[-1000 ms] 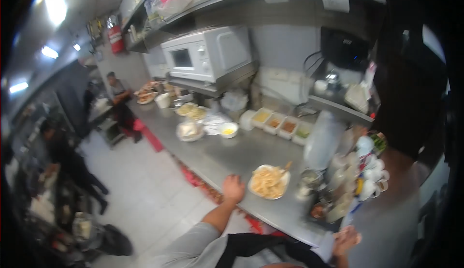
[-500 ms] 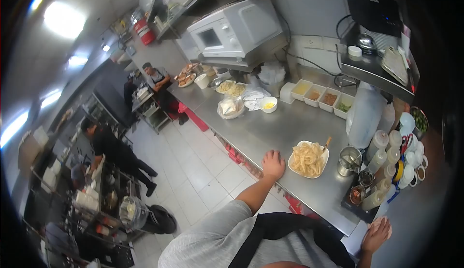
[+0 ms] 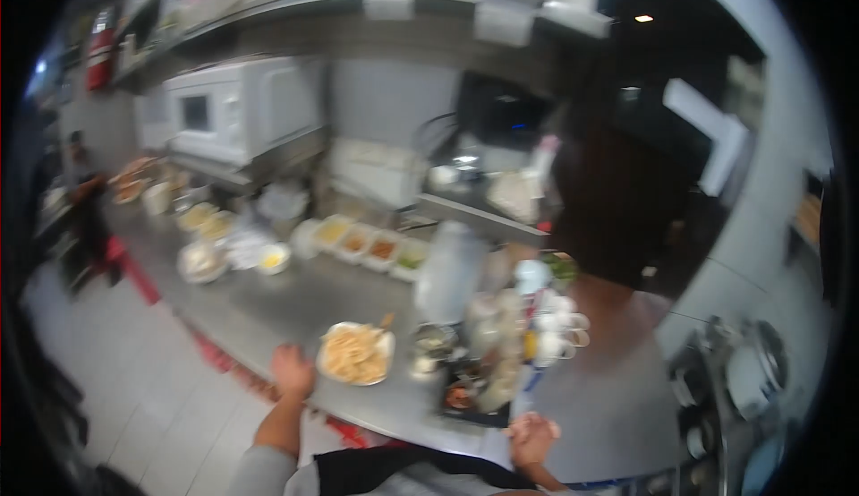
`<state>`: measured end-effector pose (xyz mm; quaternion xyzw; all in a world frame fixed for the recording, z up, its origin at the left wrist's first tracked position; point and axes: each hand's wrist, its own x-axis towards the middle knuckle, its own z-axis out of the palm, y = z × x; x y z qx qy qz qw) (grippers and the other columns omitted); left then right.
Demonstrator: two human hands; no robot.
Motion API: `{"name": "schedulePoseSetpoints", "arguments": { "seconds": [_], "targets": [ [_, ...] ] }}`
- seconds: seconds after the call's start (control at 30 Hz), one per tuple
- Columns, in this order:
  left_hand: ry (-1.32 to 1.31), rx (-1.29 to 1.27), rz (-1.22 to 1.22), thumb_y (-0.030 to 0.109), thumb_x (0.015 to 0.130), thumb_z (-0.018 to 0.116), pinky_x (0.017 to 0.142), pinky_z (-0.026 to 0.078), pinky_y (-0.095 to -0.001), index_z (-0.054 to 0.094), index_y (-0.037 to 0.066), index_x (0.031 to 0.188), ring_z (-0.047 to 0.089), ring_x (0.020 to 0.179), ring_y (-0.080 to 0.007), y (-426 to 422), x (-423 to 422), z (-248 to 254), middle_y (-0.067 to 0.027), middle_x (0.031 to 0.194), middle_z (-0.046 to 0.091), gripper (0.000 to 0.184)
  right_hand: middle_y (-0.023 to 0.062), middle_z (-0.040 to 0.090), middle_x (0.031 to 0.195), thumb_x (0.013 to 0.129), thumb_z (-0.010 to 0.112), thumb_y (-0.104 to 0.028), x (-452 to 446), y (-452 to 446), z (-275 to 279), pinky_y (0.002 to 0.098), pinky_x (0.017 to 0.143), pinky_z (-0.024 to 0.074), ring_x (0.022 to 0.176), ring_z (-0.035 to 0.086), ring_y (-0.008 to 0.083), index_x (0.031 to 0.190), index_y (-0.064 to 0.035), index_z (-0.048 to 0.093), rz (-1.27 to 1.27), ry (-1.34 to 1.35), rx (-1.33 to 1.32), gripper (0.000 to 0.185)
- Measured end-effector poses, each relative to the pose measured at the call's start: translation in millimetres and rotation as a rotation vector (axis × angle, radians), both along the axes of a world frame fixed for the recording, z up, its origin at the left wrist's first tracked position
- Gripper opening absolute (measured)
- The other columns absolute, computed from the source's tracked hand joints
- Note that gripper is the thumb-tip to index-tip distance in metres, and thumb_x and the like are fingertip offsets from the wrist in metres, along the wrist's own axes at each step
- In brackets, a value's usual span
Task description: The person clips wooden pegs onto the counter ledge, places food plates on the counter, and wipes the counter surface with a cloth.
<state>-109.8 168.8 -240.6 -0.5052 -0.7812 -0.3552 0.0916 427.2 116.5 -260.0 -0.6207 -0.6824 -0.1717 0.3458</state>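
Note:
My left hand (image 3: 293, 372) lies on the steel counter's front edge with nothing seen in it, just left of a white square bowl of fries (image 3: 356, 354). A brown stick-like handle pokes out at the bowl's back. Over at the right, my right hand (image 3: 533, 440) is near the counter edge, beside the dark tray of sauce containers (image 3: 460, 396). Something pinkish shows at its fingers, but blur hides what it is and how the fingers sit. A metal cup (image 3: 434, 344) stands between the bowl and the squeeze bottles (image 3: 501, 339).
White tubs of toppings (image 3: 383, 250) line the counter's back, near a small white bowl (image 3: 272, 259) and a bagged item (image 3: 202, 263). A microwave (image 3: 237, 106) sits on a raised shelf. Stacked cups (image 3: 557, 324) stand right of the bottles. Pans (image 3: 754, 375) are at far right.
My view has swung right, so the counter and both hands appear further left and the picture is blurred. The left hand stays at the counter edge beside the fries.

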Motion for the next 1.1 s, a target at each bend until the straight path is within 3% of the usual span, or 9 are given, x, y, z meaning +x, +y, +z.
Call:
{"name": "schedulePoseSetpoints", "arguments": {
  "seconds": [0.1,0.33,0.47,0.63,0.7,0.77,0.8,0.93,1.1],
  "targets": [
    [-0.053,-0.049,0.013,0.016,0.072,0.061,0.095,0.033,-0.0453,0.053,0.003,0.106,0.041,0.112,-0.0346,-3.9,5.6,16.1,-0.0187,0.117,0.046,0.037,0.0141,0.057,0.101,0.075,0.05,-0.035,-14.9,-22.3,27.5,0.0468,0.084,0.0336,0.094,0.053,0.0306,0.107,-0.0067,0.052,-0.062,-0.088,-0.102,0.043],
    [-0.095,-0.053,0.057,0.015,0.073,0.061,0.097,0.031,-0.044,0.051,0.003,0.107,0.039,0.115,-0.0338,-12.1,12.1,22.8,-0.0173,0.118,0.046,0.037,0.0131,0.049,0.124,0.076,0.057,-0.04,-1.3,-21.4,-7.5,0.0479,0.097,0.0291,0.116,0.042,0.034,0.119,-0.0131,0.051,-0.168,-0.064,-0.291,0.051],
    [-0.079,-0.056,0.054,0.015,0.074,0.06,0.097,0.032,-0.0437,0.052,0.003,0.107,0.04,0.115,-0.0334,-8.3,8.8,24.3,-0.0171,0.119,0.045,0.036,0.0167,0.053,0.116,0.077,0.057,-0.04,-2.3,-20.8,-6.5,0.047,0.09,0.0365,0.109,0.049,0.0345,0.113,-0.0111,0.055,-0.15,-0.119,-0.2,0.046],
    [-0.03,-0.061,0.046,0.018,0.074,0.06,0.096,0.032,-0.0437,0.052,0.004,0.107,0.04,0.115,-0.0331,-8.4,4.7,13.0,-0.0169,0.119,0.046,0.037,0.0187,0.059,0.079,0.08,0.055,-0.033,11.2,-25.7,41.3,0.0478,0.065,0.0421,0.072,0.058,0.0348,0.093,-0.0033,0.057,0.099,0.24,-0.272,0.032],
    [-0.007,-0.08,0.065,0.02,0.074,0.06,0.096,0.032,-0.0438,0.052,0.005,0.107,0.04,0.115,-0.0327,-3.4,4.0,13.2,-0.0164,0.118,0.046,0.037,0.0268,0.055,0.106,0.082,0.054,-0.028,69.7,-36.9,7.0,0.0514,0.087,0.0368,0.101,0.051,0.0413,0.107,0.0041,0.054,-0.045,-0.076,-0.011,0.041],
    [0.006,-0.105,0.067,0.02,0.074,0.06,0.095,0.032,-0.0442,0.052,0.006,0.108,0.04,0.115,-0.0321,-3.8,6.1,14.7,-0.0158,0.117,0.046,0.038,0.0278,0.037,0.131,0.082,0.051,-0.03,106.8,-64.4,4.8,0.0518,0.102,0.0246,0.121,0.033,0.0451,0.128,0.0045,0.039,-0.399,0.007,-0.297,0.058],
    [0.012,-0.117,0.067,0.021,0.074,0.061,0.094,0.032,-0.0443,0.052,0.006,0.108,0.04,0.114,-0.0317,-3.1,6.2,15.8,-0.0154,0.117,0.045,0.038,0.0246,0.033,0.135,0.083,0.049,-0.041,115.3,-76.6,3.6,0.0558,0.099,0.0254,0.125,0.029,0.041,0.13,0.002,0.035,-0.595,0.082,-0.37,0.065],
    [0.075,-0.112,0.06,0.022,0.075,0.059,0.095,0.031,-0.0443,0.051,0.008,0.109,0.039,0.115,-0.0307,-0.6,1.8,8.1,-0.0136,0.118,0.045,0.038,0.0145,0.021,0.144,0.084,0.051,-0.038,119.0,-103.8,3.4,0.061,0.094,0.0291,0.131,0.02,0.0384,0.135,-0.0126,0.032,-0.916,0.311,-0.766,0.06],
    [0.1,-0.189,0.071,0.025,0.076,0.058,0.098,0.026,-0.0471,0.05,0.012,0.113,0.037,0.119,-0.0306,3.6,6.7,12.1,-0.0125,0.122,0.044,0.04,0.0133,0.016,0.147,0.085,0.051,-0.034,134.8,-94.8,-71.8,0.0628,0.097,0.0254,0.134,0.013,0.0375,0.137,-0.0142,0.029,-0.929,0.333,-0.41,0.059]
  ]
}}
